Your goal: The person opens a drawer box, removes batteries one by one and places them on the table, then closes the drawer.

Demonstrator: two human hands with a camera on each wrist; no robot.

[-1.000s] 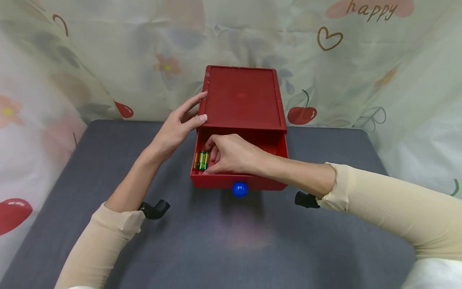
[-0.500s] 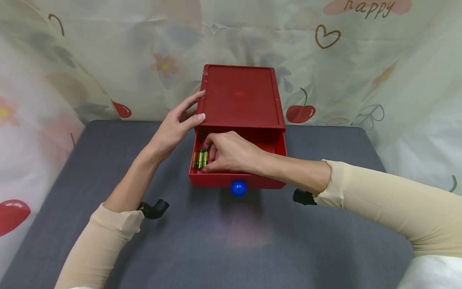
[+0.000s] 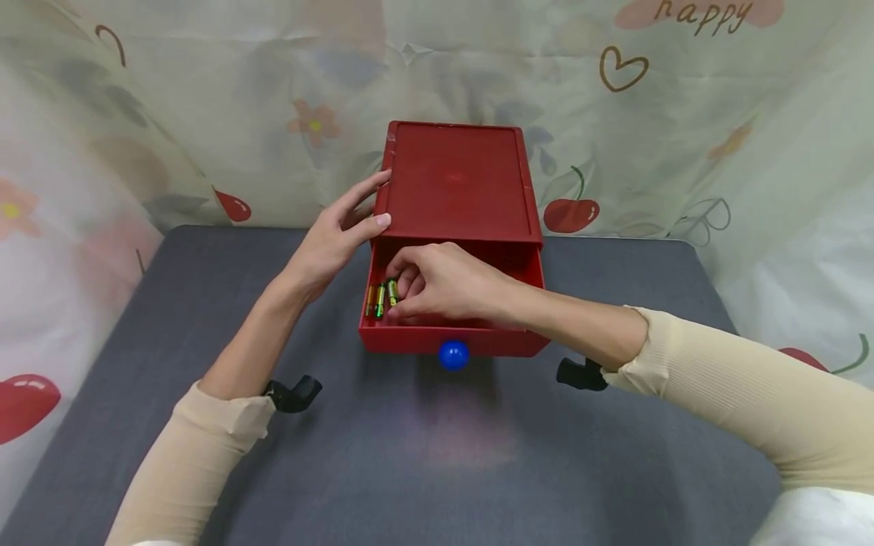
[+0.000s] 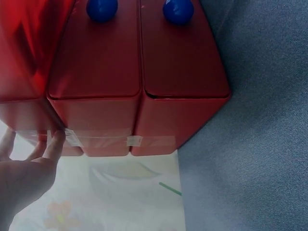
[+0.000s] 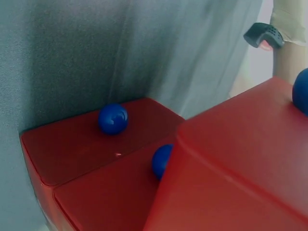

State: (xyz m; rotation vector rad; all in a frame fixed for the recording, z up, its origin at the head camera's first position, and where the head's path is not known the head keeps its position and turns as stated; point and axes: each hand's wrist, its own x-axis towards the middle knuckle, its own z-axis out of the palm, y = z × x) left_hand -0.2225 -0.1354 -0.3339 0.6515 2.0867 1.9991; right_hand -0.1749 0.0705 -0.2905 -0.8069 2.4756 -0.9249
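A red drawer box point(image 3: 456, 182) stands at the back of the grey table. Its bottom drawer point(image 3: 451, 341), with a blue knob point(image 3: 454, 354), is pulled out. Several green-and-gold batteries point(image 3: 375, 299) lie at the drawer's left end. My right hand point(image 3: 403, 292) reaches into the drawer and its curled fingers and thumb pinch one battery point(image 3: 392, 291), which is tilted away from the others. My left hand point(image 3: 362, 208) rests with straight fingers on the box's left top edge; the left wrist view shows its fingers point(image 4: 50, 147) touching the box's side point(image 4: 110, 96).
The grey table top point(image 3: 437, 455) stretches toward me in front of the drawer. A printed curtain point(image 3: 205, 114) closes in the back and both sides. In the wrist views, more shut red drawers with blue knobs point(image 5: 113, 119) show.
My right hand has shifted slightly in the drawer, and one battery now lies tilted apart from the rest under its fingers. The left hand and the box have not moved.
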